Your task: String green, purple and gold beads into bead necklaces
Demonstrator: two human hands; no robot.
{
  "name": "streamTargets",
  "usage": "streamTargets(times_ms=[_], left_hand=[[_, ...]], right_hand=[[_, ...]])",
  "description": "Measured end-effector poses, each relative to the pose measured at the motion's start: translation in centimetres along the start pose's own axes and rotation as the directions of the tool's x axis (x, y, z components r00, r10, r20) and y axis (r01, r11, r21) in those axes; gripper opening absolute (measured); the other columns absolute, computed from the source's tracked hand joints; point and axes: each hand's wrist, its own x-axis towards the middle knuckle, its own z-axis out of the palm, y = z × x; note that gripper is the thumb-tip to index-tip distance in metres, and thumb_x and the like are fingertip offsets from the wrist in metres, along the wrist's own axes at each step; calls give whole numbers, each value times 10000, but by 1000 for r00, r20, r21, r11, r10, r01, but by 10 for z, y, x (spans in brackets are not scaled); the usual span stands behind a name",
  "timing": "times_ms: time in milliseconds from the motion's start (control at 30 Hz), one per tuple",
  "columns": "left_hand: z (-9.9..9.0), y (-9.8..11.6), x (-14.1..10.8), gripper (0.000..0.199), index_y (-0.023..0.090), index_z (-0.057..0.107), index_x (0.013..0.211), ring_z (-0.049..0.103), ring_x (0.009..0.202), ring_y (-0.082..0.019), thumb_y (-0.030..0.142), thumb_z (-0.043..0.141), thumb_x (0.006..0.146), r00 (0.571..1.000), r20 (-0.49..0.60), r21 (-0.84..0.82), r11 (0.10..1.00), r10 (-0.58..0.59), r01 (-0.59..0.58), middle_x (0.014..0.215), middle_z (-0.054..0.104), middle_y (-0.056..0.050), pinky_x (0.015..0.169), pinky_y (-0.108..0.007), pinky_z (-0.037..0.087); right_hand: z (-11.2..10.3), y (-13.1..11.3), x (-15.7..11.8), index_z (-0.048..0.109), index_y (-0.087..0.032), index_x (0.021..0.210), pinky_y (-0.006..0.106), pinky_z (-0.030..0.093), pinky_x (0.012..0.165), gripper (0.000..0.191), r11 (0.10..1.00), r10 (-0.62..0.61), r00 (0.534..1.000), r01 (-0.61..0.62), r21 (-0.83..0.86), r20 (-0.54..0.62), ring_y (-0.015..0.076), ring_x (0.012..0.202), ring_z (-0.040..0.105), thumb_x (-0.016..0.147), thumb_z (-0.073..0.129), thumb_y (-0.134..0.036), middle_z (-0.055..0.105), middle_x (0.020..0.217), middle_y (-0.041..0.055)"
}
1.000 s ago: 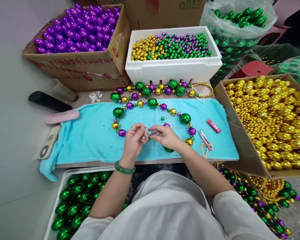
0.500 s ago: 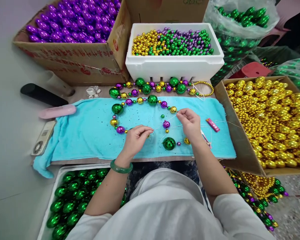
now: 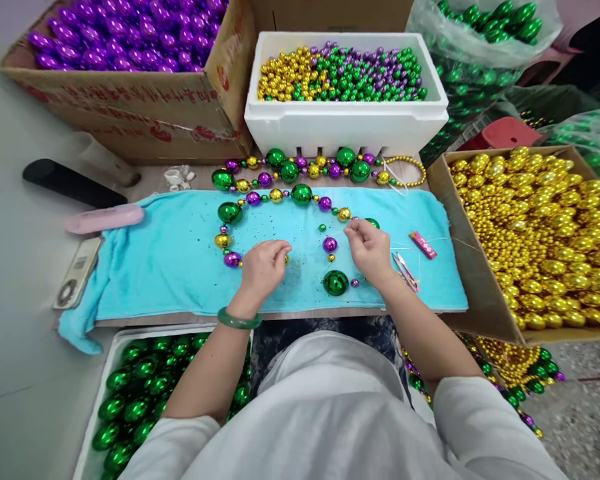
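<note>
A curved string of green, purple and gold beads lies on the turquoise towel point(image 3: 170, 267). Over its lower part my left hand point(image 3: 264, 268) is closed in a pinch; what it grips is too small to make out. My right hand point(image 3: 370, 250) pinches near the gold bead point(image 3: 344, 214) at the string's right end, and a thin thread shows beside its fingertips. Between the hands are a purple bead point(image 3: 330, 245), a small green bead point(image 3: 323, 228) and a large green bead point(image 3: 336, 283). Part of another green bead point(image 3: 373, 223) shows behind my right hand.
Small scissors point(image 3: 406, 272) and a pink packet point(image 3: 423, 245) lie right of my right hand. Behind the towel are a finished-looking bead strand point(image 3: 289, 171) and a white foam box point(image 3: 345, 123). A carton of gold beads point(image 3: 480, 267) stands right, a purple-bead carton point(image 3: 130, 113) back left.
My left hand has moved slightly left. Around my right hand, a green bead behind it and the scissors now show more. The whole view has shifted a little.
</note>
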Motion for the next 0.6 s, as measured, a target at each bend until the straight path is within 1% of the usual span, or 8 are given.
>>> streamTargets(times_ms=[133,233,267,333,400,433,533,600], left_hand=[[0,-1,3,212,222,726,817,684,813,-260,256,523,869,1000,19,-2,1000,7,-6,847,760,-75,757,-359,478],[0,2,4,208,225,727,820,682,818,-259,259,527,867,1000,7,0,1000,1,-1,848,759,-72,753,-351,482],[1,4,4,208,227,728,828,682,817,-253,266,529,871,1000,11,-4,1000,7,-7,849,759,-68,753,-344,483],[4,9,4,216,229,731,839,683,804,-240,271,523,882,999,29,-11,1000,26,-26,846,760,-62,744,-329,483],[7,13,3,227,230,731,847,685,801,-235,256,509,886,997,56,-7,999,51,-51,849,762,-61,741,-323,483],[9,14,3,229,232,731,850,686,799,-233,250,506,884,995,72,-2,998,66,-66,851,763,-60,741,-322,484],[13,14,3,216,242,731,853,686,788,-231,252,516,871,992,96,13,996,86,-88,851,765,-57,739,-320,491],[15,13,3,214,243,732,846,685,778,-231,247,519,865,992,100,21,997,77,-79,843,762,-60,733,-320,494]], right_hand=[[2,3,2,566,-207,725,277,324,564,146,997,34,999,-35,71,18,122,509,388,801,551,-330,432,529,-44],[7,-11,2,551,-214,774,261,352,571,172,938,90,995,-96,334,34,118,556,417,812,594,-377,463,592,-43],[10,-16,3,530,-221,794,254,376,576,206,868,129,989,-146,475,68,117,578,440,818,603,-412,486,626,-39],[17,-27,6,457,-232,790,241,414,565,291,628,209,956,-293,721,207,112,581,461,822,614,-474,489,640,-46],[25,-33,10,374,-236,751,216,391,497,361,381,246,897,-439,814,368,90,492,395,814,642,-469,396,561,-80],[28,-35,12,336,-236,731,197,344,447,389,300,265,864,-495,815,428,76,440,324,805,663,-435,325,519,-101],[36,-39,14,290,-238,709,168,172,363,413,217,355,804,-567,795,477,49,374,152,770,689,-326,205,458,-136],[38,-43,11,326,-240,729,163,140,355,372,234,358,815,-551,801,456,46,361,158,745,691,-309,232,451,-140]])
